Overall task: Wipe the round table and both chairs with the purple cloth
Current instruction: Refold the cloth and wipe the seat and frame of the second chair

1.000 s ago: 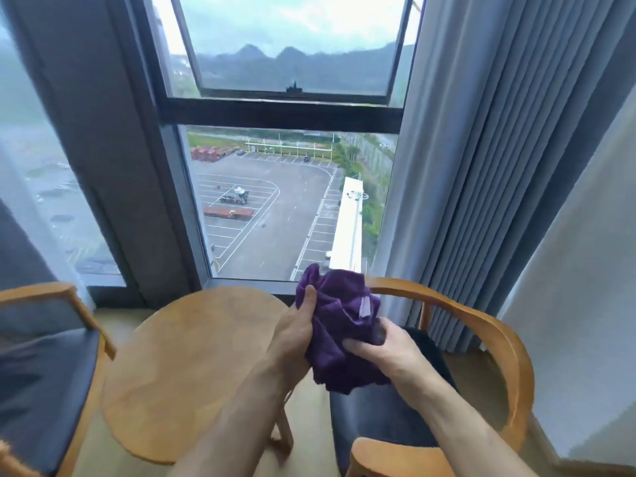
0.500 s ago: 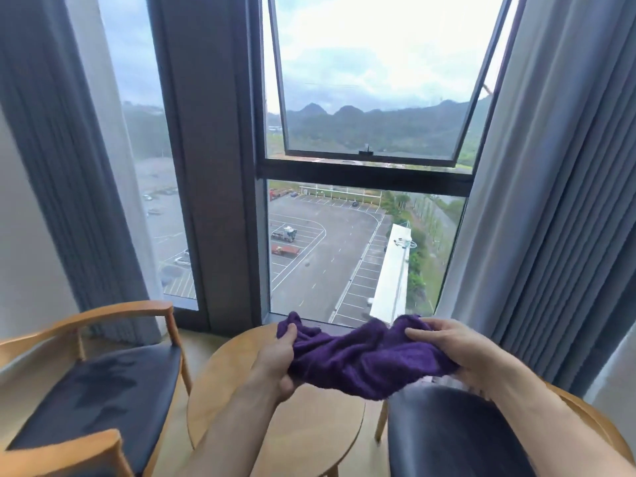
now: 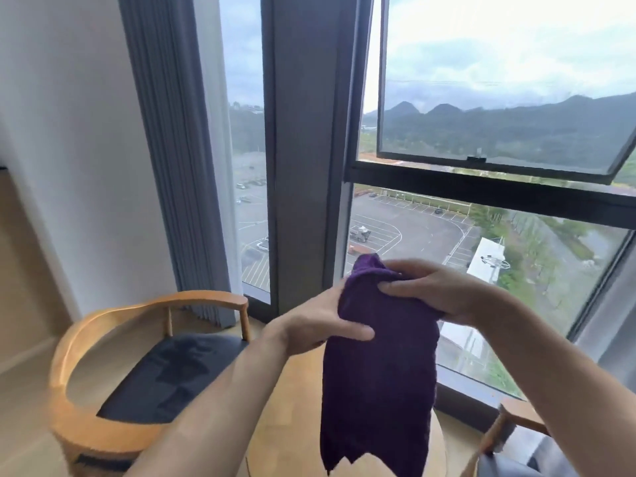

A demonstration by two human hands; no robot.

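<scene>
The purple cloth [image 3: 378, 383] hangs lengthwise in front of me, held up in the air over the round wooden table [image 3: 296, 438]. My left hand [image 3: 316, 321] pinches its upper left side. My right hand [image 3: 433, 290] grips its top from the right. Most of the table is hidden behind the cloth and my arms. The left chair [image 3: 103, 401], with a curved wooden frame and a dark seat cushion, stands at the lower left. Only an armrest and a bit of cushion of the right chair [image 3: 516, 432] show at the lower right.
A tall window [image 3: 481, 235] with a dark frame rises behind the table, its upper pane tilted open. Grey curtains [image 3: 172, 149] hang left of it, beside a white wall [image 3: 62, 149]. Pale wooden floor lies around the left chair.
The view has swung left and upward. The cloth went from bunched, to stretched between my hands, to hanging down long. My hands have come closer together at its top.
</scene>
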